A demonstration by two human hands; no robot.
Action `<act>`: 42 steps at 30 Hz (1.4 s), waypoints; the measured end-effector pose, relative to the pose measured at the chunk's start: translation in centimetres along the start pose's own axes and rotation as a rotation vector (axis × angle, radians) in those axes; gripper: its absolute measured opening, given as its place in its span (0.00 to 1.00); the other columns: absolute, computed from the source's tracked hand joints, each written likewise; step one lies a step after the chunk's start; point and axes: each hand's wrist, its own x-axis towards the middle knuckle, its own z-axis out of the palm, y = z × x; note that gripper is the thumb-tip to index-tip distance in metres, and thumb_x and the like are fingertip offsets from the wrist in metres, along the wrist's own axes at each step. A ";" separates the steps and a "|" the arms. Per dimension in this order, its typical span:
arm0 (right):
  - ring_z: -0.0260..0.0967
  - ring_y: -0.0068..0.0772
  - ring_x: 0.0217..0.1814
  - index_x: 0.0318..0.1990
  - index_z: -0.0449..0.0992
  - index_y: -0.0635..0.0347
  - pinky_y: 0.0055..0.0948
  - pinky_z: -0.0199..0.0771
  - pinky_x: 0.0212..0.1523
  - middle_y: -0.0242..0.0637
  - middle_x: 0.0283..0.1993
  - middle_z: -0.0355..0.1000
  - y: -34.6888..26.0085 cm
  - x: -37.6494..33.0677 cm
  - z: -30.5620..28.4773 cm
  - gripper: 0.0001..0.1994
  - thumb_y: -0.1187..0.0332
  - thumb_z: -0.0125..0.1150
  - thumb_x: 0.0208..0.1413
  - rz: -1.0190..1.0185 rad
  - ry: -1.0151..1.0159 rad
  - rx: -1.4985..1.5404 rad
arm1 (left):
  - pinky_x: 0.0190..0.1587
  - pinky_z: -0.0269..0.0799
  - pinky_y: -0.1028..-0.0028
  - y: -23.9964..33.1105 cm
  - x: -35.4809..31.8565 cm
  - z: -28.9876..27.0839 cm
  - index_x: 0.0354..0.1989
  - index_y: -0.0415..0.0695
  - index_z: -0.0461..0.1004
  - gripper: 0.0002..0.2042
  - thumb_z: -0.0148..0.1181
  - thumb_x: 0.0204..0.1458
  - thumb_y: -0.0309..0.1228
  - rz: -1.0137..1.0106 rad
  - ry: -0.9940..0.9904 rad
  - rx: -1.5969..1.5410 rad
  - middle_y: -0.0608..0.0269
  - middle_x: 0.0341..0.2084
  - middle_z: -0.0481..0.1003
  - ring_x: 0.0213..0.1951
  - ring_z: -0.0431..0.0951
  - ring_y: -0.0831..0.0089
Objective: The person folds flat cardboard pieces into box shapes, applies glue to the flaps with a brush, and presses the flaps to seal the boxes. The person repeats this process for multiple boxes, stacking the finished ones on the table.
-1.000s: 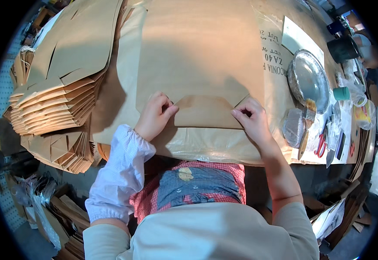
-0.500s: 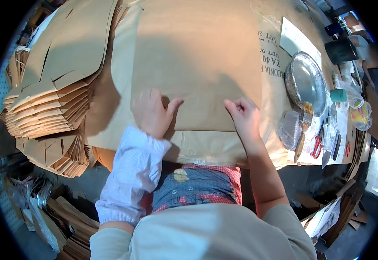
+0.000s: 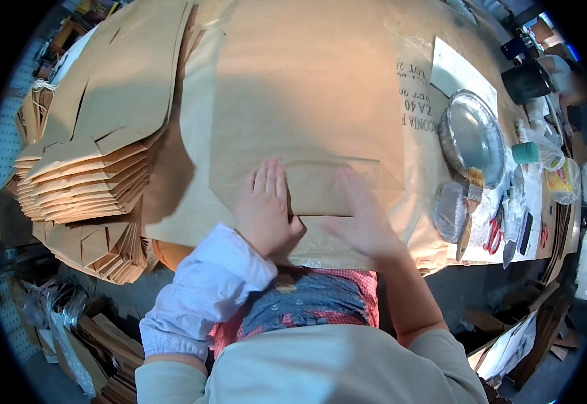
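Observation:
A brown paper bag lies flat in front of me, its near end folded into a flap with slanted corners. My left hand presses flat on the left part of that fold, fingers stretched forward and thumb out to the side. Over the right part of the flap is my right hand, somewhat blurred, with fingers extended and thumb pointing left. Neither hand grips anything. A pale checked sleeve covers my left forearm.
At left stands a tall stack of folded paper bags. On the right are a foil-like round bowl, a brush, red-handled scissors, a knife and a green roll. Printed brown sheeting covers the table.
The bag's near edge is now folded with slanted corners. Both hands have opened from curled shapes and moved inward, closer together, onto the flap.

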 end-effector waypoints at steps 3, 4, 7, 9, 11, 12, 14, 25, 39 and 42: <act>0.49 0.44 0.72 0.65 0.54 0.72 0.35 0.47 0.70 0.53 0.68 0.55 0.3 -0.8 -3.5 0.35 0.71 0.62 0.51 0.035 0.165 0.417 | 0.59 0.60 0.58 3.1 0.2 -1.3 0.47 0.29 0.68 0.24 0.54 0.42 0.35 -0.109 -0.048 0.057 0.39 0.48 0.68 0.54 0.67 0.51; 0.54 0.45 0.70 0.65 0.56 0.71 0.33 0.51 0.68 0.53 0.67 0.58 0.2 -1.5 -3.4 0.35 0.73 0.64 0.50 -0.080 0.330 0.393 | 0.55 0.62 0.57 4.3 0.8 -0.5 0.43 0.32 0.69 0.19 0.53 0.43 0.33 0.097 0.002 0.014 0.43 0.44 0.69 0.49 0.69 0.52; 0.59 0.40 0.67 0.61 0.64 0.69 0.37 0.56 0.66 0.50 0.63 0.64 0.5 -4.7 -4.2 0.28 0.77 0.60 0.51 0.121 0.339 0.447 | 0.46 0.68 0.52 6.8 4.7 4.5 0.41 0.38 0.76 0.16 0.55 0.45 0.32 0.214 -0.078 -0.122 0.46 0.42 0.75 0.46 0.74 0.49; 0.68 0.41 0.58 0.54 0.72 0.69 0.36 0.61 0.63 0.49 0.54 0.72 -3.2 -2.7 -3.5 0.21 0.76 0.61 0.49 0.050 0.258 0.422 | 0.44 0.70 0.49 2.9 7.0 -3.0 0.36 0.48 0.80 0.11 0.54 0.47 0.34 0.259 -0.460 0.110 0.57 0.33 0.78 0.40 0.78 0.58; 0.72 0.41 0.52 0.49 0.74 0.68 0.35 0.65 0.60 0.48 0.50 0.74 -2.8 -2.1 -2.2 0.18 0.77 0.61 0.49 -0.075 0.155 0.361 | 0.41 0.72 0.54 -3.0 5.7 -6.4 0.29 0.50 0.81 0.08 0.56 0.45 0.34 0.272 -0.307 0.311 0.59 0.29 0.78 0.37 0.79 0.59; 0.73 0.41 0.50 0.48 0.75 0.68 0.34 0.66 0.59 0.47 0.48 0.74 -3.0 -1.3 -1.8 0.17 0.77 0.62 0.48 -0.128 0.104 0.366 | 0.39 0.73 0.56 -6.7 5.4 -8.9 0.26 0.51 0.81 0.07 0.56 0.44 0.33 0.306 -0.234 0.409 0.60 0.27 0.78 0.35 0.79 0.60; 0.73 0.43 0.42 0.44 0.76 0.66 0.33 0.72 0.49 0.46 0.40 0.75 -2.4 -0.9 -1.3 0.14 0.76 0.62 0.47 -0.314 0.097 0.253 | 0.39 0.73 0.59 -13.0 5.0 -13.1 0.21 0.50 0.80 0.05 0.57 0.42 0.32 0.409 0.040 0.472 0.60 0.26 0.77 0.34 0.78 0.60; 0.72 0.46 0.38 0.40 0.77 0.63 0.36 0.73 0.41 0.44 0.35 0.74 -4.1 -1.0 1.2 0.10 0.70 0.60 0.51 -0.133 -0.155 0.255 | 0.50 0.72 0.64 -31.3 -5.2 -20.0 0.45 0.45 0.78 0.22 0.51 0.38 0.18 -0.127 -0.154 0.396 0.55 0.45 0.77 0.49 0.75 0.55; 0.60 0.41 0.64 0.61 0.64 0.55 0.34 0.66 0.59 0.38 0.59 0.65 7.5 27.3 -0.9 0.32 0.78 0.56 0.43 -0.454 0.308 -0.668 | 0.49 0.72 0.58 -8.9 -9.5 -11.6 0.39 0.37 0.74 0.16 0.55 0.37 0.19 0.214 0.283 -0.066 0.48 0.41 0.75 0.45 0.75 0.53; 0.70 0.45 0.53 0.54 0.72 0.62 0.35 0.69 0.54 0.43 0.48 0.74 7.0 28.8 -2.9 0.23 0.76 0.60 0.47 -0.312 0.022 -0.285 | 0.47 0.72 0.57 -8.2 -10.3 -9.5 0.39 0.37 0.74 0.15 0.57 0.38 0.17 0.111 0.199 -0.211 0.49 0.42 0.74 0.45 0.74 0.51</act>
